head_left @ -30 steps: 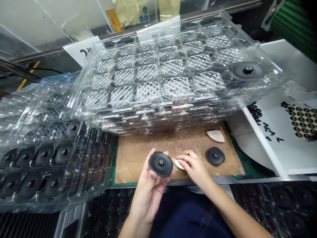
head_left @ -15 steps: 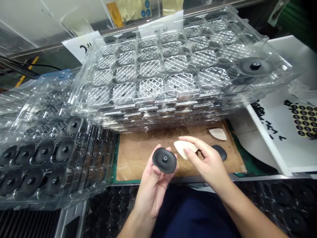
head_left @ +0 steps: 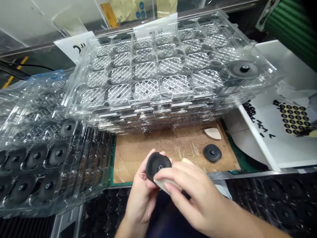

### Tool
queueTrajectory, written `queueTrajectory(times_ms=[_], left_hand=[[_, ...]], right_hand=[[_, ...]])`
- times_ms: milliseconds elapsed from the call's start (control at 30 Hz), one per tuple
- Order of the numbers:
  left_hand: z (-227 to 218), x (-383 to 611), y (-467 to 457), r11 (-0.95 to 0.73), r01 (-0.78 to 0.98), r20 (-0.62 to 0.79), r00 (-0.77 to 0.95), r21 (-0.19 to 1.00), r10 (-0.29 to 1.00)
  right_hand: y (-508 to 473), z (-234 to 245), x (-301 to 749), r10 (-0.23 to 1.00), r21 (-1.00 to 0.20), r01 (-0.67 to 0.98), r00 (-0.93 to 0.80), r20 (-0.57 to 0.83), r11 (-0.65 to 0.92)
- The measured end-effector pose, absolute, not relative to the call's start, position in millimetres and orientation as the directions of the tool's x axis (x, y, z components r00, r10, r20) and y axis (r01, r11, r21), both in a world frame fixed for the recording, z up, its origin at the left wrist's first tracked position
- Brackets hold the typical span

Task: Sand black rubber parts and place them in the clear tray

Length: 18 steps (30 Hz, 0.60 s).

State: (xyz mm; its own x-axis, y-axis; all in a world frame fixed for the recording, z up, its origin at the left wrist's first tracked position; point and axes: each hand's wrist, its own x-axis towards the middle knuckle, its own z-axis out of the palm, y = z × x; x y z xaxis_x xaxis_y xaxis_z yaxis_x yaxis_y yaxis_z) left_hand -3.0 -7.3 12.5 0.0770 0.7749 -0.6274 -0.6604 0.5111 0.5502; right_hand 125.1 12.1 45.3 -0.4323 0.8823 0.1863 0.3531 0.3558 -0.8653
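My left hand (head_left: 141,198) is wrapped around the edge of a black rounded plastic disc (head_left: 153,164) with a small raised post at its centre, tilted toward me. A cream pointed pad (head_left: 165,183) is pinched in my right hand (head_left: 198,190), its tip against the disc's lower right face. Fingers cover part of the disc and much of the pad. To the right, a second black disc (head_left: 212,152) lies on the cardboard sheet (head_left: 133,148), post upward. Behind it rests another pale pad (head_left: 213,133).
Stacked clear trays (head_left: 146,89) rise behind the cardboard, with one black disc (head_left: 244,68) in the top tray. More trays (head_left: 37,155) holding discs stand at left. A white bin (head_left: 262,145) at right holds a sticker sheet (head_left: 294,119).
My right hand has moved left and down, bringing the pad onto the disc's face. My left hand has tilted the disc and shifted slightly left. The disc on the cardboard is now uncovered.
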Motion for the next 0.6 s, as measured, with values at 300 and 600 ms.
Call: queueTrajectory(times_ms=[300,600], left_hand=[[14.8,-4.3,-13.3,0.568,-0.663,-0.615,0.202,0.487,0.763],[18.5,-0.5,-13.4,0.599,-0.689,-0.593,0.299,0.408,0.748]], right_hand=[[12.8,50.8,137.5,0.835,-0.838,0.355,-0.516,0.194,0.414],[21.5,56.5,153.7,0.806,-0.628,0.529,-0.505,0.308,0.571]])
